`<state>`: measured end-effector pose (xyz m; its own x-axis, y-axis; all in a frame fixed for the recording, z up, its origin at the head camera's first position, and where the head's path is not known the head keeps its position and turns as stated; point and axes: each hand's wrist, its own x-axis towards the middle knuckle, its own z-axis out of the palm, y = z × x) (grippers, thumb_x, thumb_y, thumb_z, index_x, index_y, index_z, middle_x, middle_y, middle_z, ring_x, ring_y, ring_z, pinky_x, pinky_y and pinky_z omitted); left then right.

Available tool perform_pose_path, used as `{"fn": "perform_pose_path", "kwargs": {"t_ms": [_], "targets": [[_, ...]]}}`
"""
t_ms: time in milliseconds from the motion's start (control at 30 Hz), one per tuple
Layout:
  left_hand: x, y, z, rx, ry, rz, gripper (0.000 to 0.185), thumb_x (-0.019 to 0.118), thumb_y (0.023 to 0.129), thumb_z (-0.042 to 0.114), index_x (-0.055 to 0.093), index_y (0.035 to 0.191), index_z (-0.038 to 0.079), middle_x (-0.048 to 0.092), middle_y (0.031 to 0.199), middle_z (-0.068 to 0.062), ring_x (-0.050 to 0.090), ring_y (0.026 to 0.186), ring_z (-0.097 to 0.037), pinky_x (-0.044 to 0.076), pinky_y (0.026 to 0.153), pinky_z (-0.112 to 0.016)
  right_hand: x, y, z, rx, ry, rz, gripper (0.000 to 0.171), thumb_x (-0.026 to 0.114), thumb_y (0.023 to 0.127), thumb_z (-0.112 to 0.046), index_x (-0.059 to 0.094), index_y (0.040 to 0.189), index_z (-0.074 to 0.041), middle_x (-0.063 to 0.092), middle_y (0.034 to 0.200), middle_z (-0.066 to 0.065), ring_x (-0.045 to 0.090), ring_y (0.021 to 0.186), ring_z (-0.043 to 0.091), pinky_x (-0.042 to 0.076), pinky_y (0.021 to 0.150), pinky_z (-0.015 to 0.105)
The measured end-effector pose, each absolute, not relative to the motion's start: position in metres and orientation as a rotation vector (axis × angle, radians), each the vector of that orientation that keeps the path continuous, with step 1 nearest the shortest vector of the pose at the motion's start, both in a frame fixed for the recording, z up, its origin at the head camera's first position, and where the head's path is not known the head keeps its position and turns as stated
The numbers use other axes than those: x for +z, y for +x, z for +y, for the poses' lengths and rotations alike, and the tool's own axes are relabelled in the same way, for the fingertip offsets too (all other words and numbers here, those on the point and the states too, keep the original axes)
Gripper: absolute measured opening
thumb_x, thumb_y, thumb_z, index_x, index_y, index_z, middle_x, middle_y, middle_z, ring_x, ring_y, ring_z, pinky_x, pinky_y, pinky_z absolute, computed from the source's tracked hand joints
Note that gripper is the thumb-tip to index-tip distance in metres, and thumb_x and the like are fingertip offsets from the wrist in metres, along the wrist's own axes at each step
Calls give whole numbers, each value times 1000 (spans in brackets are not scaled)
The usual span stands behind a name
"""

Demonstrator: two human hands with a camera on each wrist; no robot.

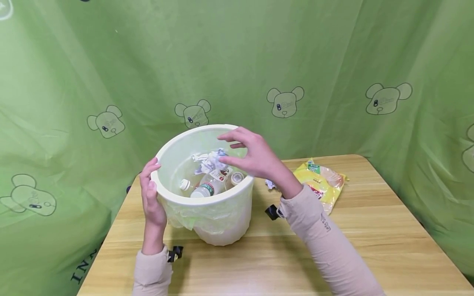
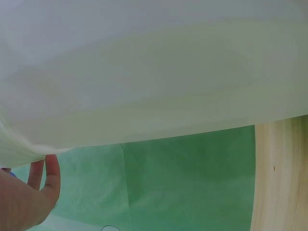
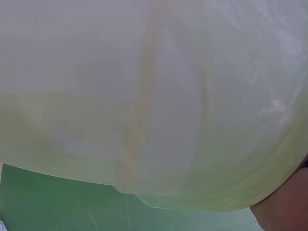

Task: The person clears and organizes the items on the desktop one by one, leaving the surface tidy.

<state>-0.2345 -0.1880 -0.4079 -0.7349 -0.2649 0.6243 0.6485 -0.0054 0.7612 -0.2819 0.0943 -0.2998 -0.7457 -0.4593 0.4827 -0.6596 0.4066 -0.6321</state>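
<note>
Foreground: left sleeve [image 1: 151, 273]. Above it, left hand [image 1: 153, 199], fingers extended against rim of white bin [image 1: 222, 228]. Between hands, inside bin: bottles [image 1: 218, 185], crumpled paper [image 1: 209, 163] beneath right hand [image 1: 254, 155]; thumb and fingers wide apart, thumb contact with paper unclear. Right of that hand: paper scrap [image 1: 270, 184] and yellow packet [image 1: 320, 180], both partly blocked by forearm [image 1: 314, 218].
</note>
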Motion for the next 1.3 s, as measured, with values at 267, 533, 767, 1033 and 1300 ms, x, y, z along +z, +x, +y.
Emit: {"fn": "perform_pose_path", "kwargs": {"t_ms": [267,533,767,1033,1300], "targets": [[-408,-234,-188,-1816,-419,-1621,49,38,100,35,53,134,2,38,158,-9,33,148,-32,38,120,-44,-301,-283,95,1287,980,-2398,49,82,89,-23,68,132,-7,67,130,13,68,113,27,57,102,40],[-409,-234,-189,-1818,-415,-1621,49,37,100,35,53,133,2,38,158,-9,33,148,-32,39,119,-43,-302,-282,94,1317,987,-2343,43,82,89,-20,70,128,-7,69,124,10,69,110,23,58,99,35],[-409,-234,-190,-1812,-422,-1628,49,38,101,35,53,134,2,38,158,-9,33,148,-32,39,119,-42,-304,-284,104,1497,985,-2200,39,78,91,-11,69,129,-4,68,122,12,66,113,23,55,104,38],[-408,-235,-189,-1820,-439,-1621,49,39,100,35,53,133,2,38,158,-9,34,148,-32,40,118,-40,-312,-300,145,1620,789,-2122,41,65,101,-13,61,140,-7,65,131,15,61,122,24,49,111,36],[-408,-235,-189,-1822,-431,-1621,49,39,101,37,54,133,4,38,158,-10,34,147,-33,40,118,-41,-351,-325,184,1723,513,-2242,43,53,108,-30,58,144,-7,64,136,18,60,126,28,49,111,31]]}}
